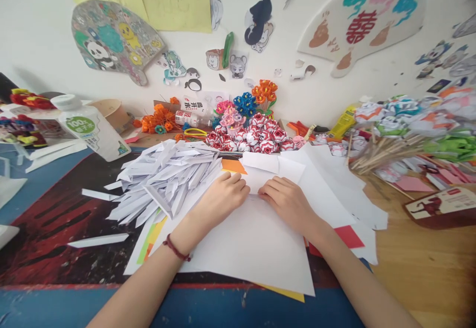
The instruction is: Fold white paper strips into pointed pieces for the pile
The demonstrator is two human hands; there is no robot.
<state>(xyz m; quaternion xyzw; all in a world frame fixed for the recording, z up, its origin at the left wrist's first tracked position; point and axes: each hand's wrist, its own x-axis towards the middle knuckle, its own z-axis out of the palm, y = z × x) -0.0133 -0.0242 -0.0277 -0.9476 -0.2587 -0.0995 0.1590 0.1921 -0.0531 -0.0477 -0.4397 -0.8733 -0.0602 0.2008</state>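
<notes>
Between my two hands lies a small white piece of paper [254, 179], over a stack of larger white sheets [249, 239]. My left hand [227, 194], with a dark red cord bracelet at the wrist, is closed at its left side, fingers curled. At its right side, my right hand [284, 196] pinches the edge, thumb and fingers together. Just beyond the hands is another white paper strip [260, 162], partly curled. An orange piece of paper [233, 166] shows near my left knuckles. To the left is a heap of folded white paper strips [167, 174].
A white bottle [92, 130] stands tilted at back left. Red-and-white paper flowers [253, 137] line the back by the wall. Wrapped flowers on sticks [386, 125] are at right, above a brown card [442, 206]. One loose folded strip [98, 240] lies on the dark mat.
</notes>
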